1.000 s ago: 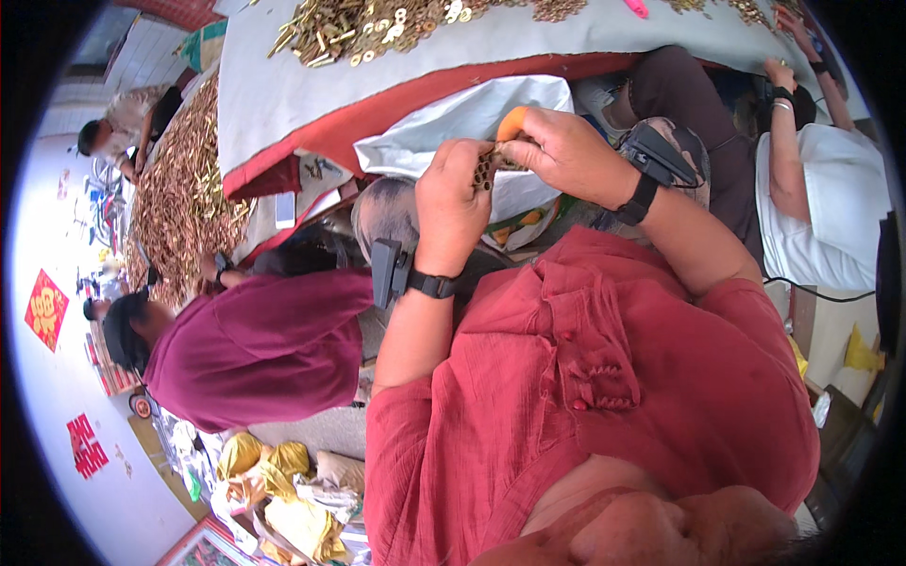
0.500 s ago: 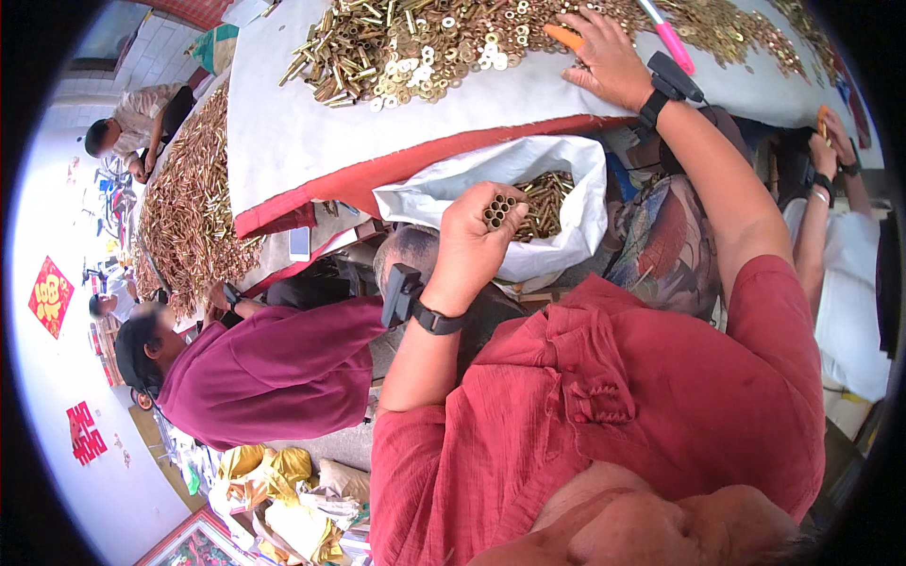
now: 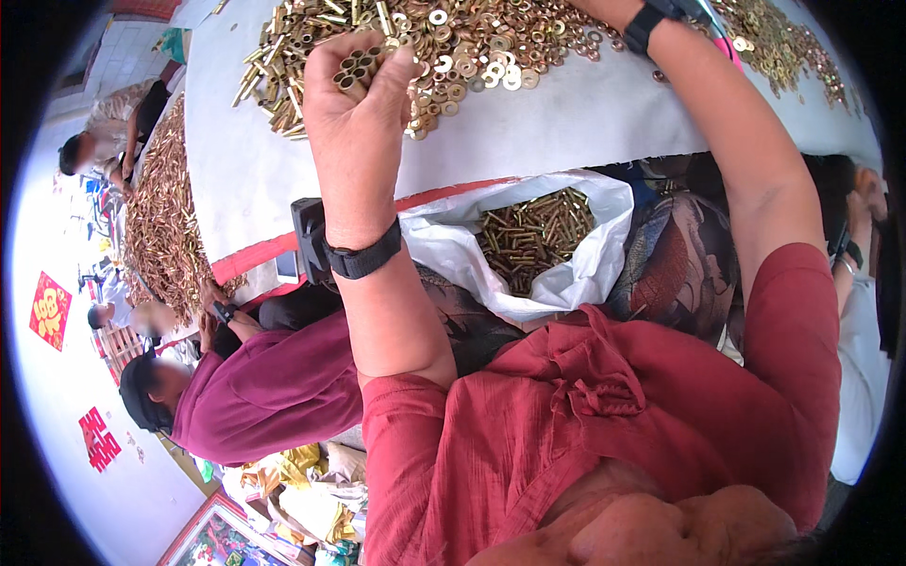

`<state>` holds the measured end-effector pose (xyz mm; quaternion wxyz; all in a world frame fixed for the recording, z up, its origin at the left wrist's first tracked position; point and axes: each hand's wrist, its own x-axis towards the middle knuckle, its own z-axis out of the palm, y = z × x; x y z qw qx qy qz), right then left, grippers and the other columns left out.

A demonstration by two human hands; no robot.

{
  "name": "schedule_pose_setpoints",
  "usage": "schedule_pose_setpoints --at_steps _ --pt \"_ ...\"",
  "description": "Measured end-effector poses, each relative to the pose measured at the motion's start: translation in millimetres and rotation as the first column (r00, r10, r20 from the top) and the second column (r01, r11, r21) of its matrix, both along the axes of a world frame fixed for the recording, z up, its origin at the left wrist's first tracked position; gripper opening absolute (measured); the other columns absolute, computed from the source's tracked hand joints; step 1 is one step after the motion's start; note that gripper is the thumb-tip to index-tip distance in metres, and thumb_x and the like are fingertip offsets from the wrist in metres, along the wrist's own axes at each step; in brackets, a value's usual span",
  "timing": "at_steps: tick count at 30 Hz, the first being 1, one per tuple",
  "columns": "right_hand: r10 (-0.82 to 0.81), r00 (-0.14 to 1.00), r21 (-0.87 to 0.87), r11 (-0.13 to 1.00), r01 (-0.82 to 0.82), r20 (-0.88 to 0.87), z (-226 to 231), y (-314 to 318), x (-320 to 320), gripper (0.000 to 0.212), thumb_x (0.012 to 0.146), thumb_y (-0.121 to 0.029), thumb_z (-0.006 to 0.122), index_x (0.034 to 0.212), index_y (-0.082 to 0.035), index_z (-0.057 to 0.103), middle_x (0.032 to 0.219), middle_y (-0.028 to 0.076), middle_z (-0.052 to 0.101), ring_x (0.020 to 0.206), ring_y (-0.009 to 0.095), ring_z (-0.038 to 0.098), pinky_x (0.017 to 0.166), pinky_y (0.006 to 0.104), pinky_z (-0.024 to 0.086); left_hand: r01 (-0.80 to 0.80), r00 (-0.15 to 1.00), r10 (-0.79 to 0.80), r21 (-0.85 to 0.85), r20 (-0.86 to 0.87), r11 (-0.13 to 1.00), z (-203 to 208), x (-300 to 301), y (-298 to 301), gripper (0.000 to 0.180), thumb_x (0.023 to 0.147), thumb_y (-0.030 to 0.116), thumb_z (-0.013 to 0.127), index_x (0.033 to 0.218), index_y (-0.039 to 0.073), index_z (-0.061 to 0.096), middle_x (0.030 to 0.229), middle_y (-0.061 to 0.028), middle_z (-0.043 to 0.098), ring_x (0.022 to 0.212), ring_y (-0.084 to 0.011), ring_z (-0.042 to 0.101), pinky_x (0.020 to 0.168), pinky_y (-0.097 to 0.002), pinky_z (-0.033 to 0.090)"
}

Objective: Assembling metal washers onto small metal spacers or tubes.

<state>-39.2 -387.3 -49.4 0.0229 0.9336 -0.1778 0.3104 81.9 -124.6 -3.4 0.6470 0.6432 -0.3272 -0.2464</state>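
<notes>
My left hand (image 3: 351, 137) is closed around a bundle of short brass-coloured metal tubes (image 3: 357, 75), their hollow ends facing up. It is over the near edge of a heap of loose tubes (image 3: 278, 80) on the white-covered table (image 3: 566, 113). To the right of that heap lie many flat metal washers (image 3: 481, 66). My right hand (image 3: 615, 9) reaches past the washers at the top edge of the picture, which cuts off its fingers. Below the table edge, a white sack (image 3: 609, 264) stands open by my lap, with more metal tubes (image 3: 533, 236) inside.
A person in a purple top (image 3: 274, 391) sits close on my left, beside a large pile of metal parts (image 3: 165, 226). A phone (image 3: 286, 267) lies near the red table edge. Another person in white (image 3: 857, 330) is at my right. More washers (image 3: 788, 52) lie far right.
My left hand has moved from over the sack up and left to the tube heap, still holding the bundle. My right hand, earlier with something orange, has gone farther up, partly out of the picture.
</notes>
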Motion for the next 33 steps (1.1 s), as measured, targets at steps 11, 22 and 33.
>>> schedule_pose_setpoints --at_steps 11,22,33 --pt "0.043 0.971 0.329 0.944 0.039 -0.236 -1.3 119.6 -44.4 0.03 0.083 -0.028 0.068 0.107 -0.009 0.065 0.104 0.009 0.06 0.098 0.029 0.06 0.082 0.0407 0.049 0.145 0.98 -0.128 0.108 -0.151 0.983 -30.8 12.2 8.6 0.013 0.093 0.015 0.065 0.095 0.003 0.059 0.078 -0.0058 0.069 0.055 -0.0067 0.049 0.048 -0.0214 0.037" --pt "0.032 0.995 0.342 0.94 0.0 -0.09 -6.5 117.3 -22.1 0.014 0.083 -0.018 0.066 0.096 -0.013 0.066 0.084 0.007 0.058 0.085 0.028 0.061 0.071 0.0415 0.05 0.174 0.9 -0.143 0.039 -0.411 0.984 -34.5 8.5 -1.0 0.012 0.093 0.008 0.061 0.102 0.002 0.061 0.086 -0.0082 0.07 0.06 -0.008 0.054 0.051 -0.0199 0.041" --pt "-0.021 0.997 0.196 0.98 0.035 -0.071 30.4 76.1 -3.2 0.013 0.082 -0.011 0.063 0.095 -0.009 0.065 0.097 0.008 0.061 0.099 0.029 0.055 0.088 0.0386 0.045 0.19 0.907 -0.151 0.061 -0.393 0.98 -29.1 8.1 -16.6 0.014 0.094 0.008 0.061 0.105 0.0 0.061 0.085 -0.0082 0.069 0.058 -0.0071 0.052 0.048 -0.0188 0.036"
